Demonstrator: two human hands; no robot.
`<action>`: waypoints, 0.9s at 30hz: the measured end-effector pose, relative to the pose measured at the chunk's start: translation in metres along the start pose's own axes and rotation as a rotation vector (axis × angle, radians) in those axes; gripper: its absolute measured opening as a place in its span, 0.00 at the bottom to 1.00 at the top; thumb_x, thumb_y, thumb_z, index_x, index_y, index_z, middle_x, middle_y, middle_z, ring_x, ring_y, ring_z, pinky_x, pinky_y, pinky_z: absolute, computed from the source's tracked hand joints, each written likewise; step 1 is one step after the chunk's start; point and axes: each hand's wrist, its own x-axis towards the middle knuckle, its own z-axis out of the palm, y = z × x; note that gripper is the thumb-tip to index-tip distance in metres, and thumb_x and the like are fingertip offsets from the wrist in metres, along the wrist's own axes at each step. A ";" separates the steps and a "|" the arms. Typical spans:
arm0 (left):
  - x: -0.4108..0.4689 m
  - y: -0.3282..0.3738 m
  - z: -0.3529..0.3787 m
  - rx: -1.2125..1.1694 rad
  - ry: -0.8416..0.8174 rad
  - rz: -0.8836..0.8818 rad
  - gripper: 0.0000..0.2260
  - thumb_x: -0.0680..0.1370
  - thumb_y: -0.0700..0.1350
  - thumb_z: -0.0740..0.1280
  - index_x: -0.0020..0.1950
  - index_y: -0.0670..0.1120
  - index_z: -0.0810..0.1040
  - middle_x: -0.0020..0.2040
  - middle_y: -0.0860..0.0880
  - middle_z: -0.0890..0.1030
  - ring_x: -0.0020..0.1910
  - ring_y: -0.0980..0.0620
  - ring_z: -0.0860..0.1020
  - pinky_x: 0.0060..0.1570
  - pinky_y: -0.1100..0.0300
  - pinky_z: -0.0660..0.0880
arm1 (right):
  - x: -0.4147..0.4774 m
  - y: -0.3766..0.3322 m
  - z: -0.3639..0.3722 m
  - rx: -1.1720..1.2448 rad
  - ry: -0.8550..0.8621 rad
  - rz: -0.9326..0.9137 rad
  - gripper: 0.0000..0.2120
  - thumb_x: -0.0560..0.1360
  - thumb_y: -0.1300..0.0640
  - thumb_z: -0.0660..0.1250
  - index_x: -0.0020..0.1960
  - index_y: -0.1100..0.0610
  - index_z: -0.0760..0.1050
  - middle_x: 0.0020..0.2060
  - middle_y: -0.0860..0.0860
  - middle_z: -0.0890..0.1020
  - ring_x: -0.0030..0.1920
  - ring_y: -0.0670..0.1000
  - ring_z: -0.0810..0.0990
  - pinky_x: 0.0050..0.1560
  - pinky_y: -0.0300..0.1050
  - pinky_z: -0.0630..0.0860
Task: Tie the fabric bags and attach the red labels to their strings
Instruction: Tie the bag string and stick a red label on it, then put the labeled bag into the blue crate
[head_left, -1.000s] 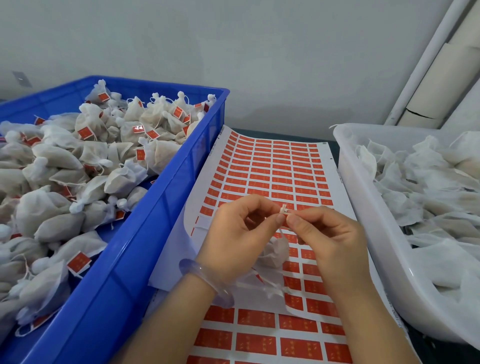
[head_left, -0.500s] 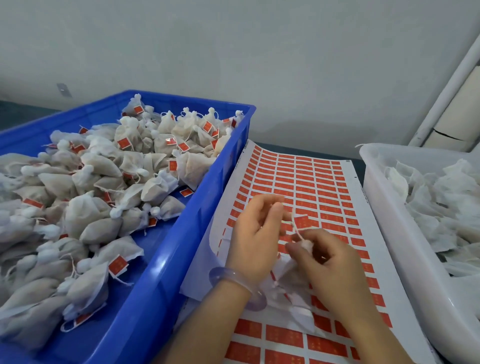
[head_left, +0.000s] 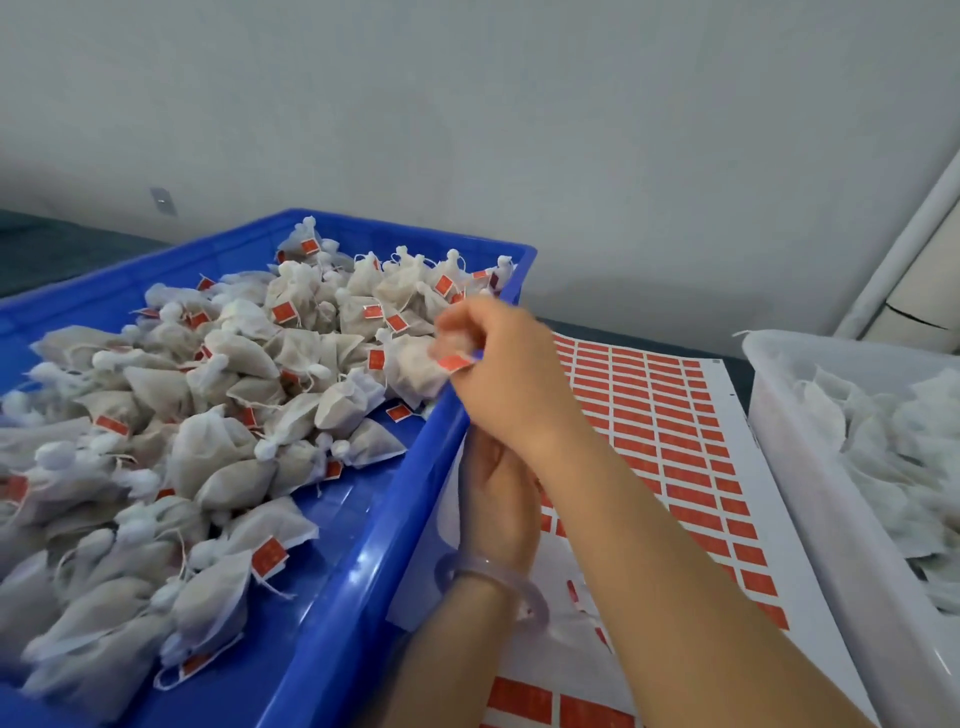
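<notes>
Blur softens the right hand (head_left: 498, 364), whose curled fingers grip a small white fabric bag (head_left: 421, 371) over the right rim of the blue plastic crate (head_left: 363, 551). A red paper label (head_left: 454, 362) sticks out just below those fingers. The crate, toward the left edge of the dark worktop (head_left: 597, 328), holds a heap of tied, labelled bags (head_left: 208, 441). The left hand (head_left: 498, 493), with a translucent bracelet (head_left: 493, 587) at the wrist, lies under the right wrist on the white sheet of red labels (head_left: 675, 441), just beside the crate's outer wall. Its fingertips are hidden, so I cannot tell its grip. At the right edge, a white plastic tub (head_left: 779, 441) of loose bags is cut off by the frame.
</notes>
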 end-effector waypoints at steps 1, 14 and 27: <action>-0.005 0.008 -0.003 -0.039 -0.024 -0.065 0.14 0.80 0.36 0.58 0.65 0.36 0.70 0.60 0.37 0.76 0.42 0.65 0.79 0.44 0.74 0.74 | -0.003 0.006 0.003 -0.051 -0.048 0.028 0.10 0.75 0.60 0.67 0.56 0.55 0.77 0.50 0.49 0.80 0.53 0.48 0.76 0.51 0.35 0.74; -0.007 -0.005 -0.001 0.069 -0.132 0.024 0.07 0.79 0.52 0.59 0.51 0.54 0.76 0.39 0.61 0.82 0.37 0.61 0.82 0.29 0.69 0.75 | -0.015 0.095 -0.166 -0.596 0.242 0.611 0.11 0.76 0.63 0.62 0.55 0.61 0.78 0.55 0.58 0.80 0.52 0.58 0.77 0.53 0.46 0.71; -0.011 -0.011 0.000 0.127 -0.142 0.076 0.07 0.79 0.53 0.59 0.50 0.55 0.76 0.40 0.62 0.82 0.38 0.62 0.82 0.29 0.70 0.74 | -0.061 0.143 -0.210 -0.581 0.353 0.685 0.07 0.74 0.57 0.68 0.48 0.60 0.82 0.49 0.58 0.83 0.52 0.59 0.78 0.49 0.44 0.69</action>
